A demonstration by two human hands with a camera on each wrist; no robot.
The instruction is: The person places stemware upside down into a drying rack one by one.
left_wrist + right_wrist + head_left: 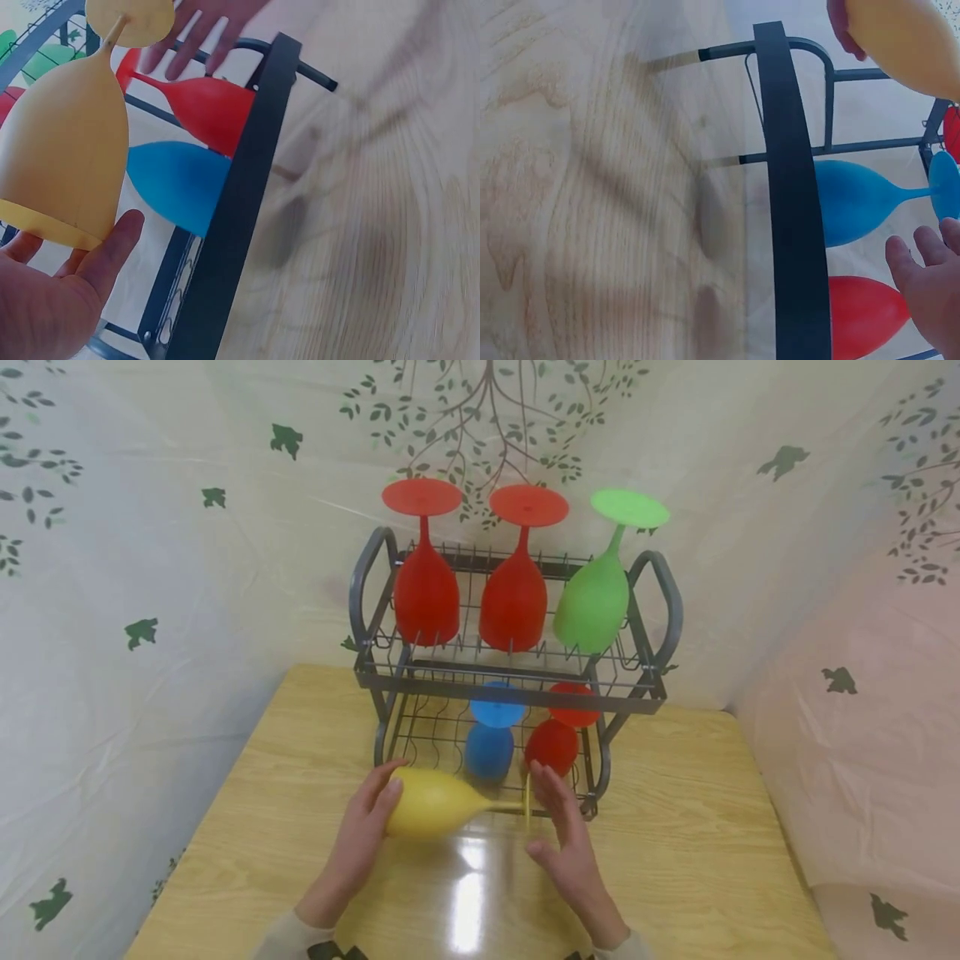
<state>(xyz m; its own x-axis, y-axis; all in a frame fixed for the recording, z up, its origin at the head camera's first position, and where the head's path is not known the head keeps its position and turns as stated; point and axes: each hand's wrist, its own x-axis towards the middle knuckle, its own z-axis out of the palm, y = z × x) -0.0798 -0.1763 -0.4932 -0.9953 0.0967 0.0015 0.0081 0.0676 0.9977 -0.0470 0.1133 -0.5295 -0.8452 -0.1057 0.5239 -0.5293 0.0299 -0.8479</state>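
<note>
A yellow plastic wine glass [435, 803] is held sideways in front of the rack, bowl to the left and foot to the right. My left hand [358, 833] grips it near the rim, the thumb on the near side, as the left wrist view shows with the bowl [71, 142]. Beside the foot is my right hand [572, 858], fingers extended and thumb apart; whether it touches the foot I cannot tell. On the lower tier behind, a blue glass [489, 752] and a red glass [553, 747] stand upside down.
A black two-tier dish rack [510, 695] stands at the back of the wooden table [690, 827]. Two red glasses [426, 597] and a green glass [594, 603] stand inverted on its upper tier. Behind hangs a leaf-patterned cloth [187, 568].
</note>
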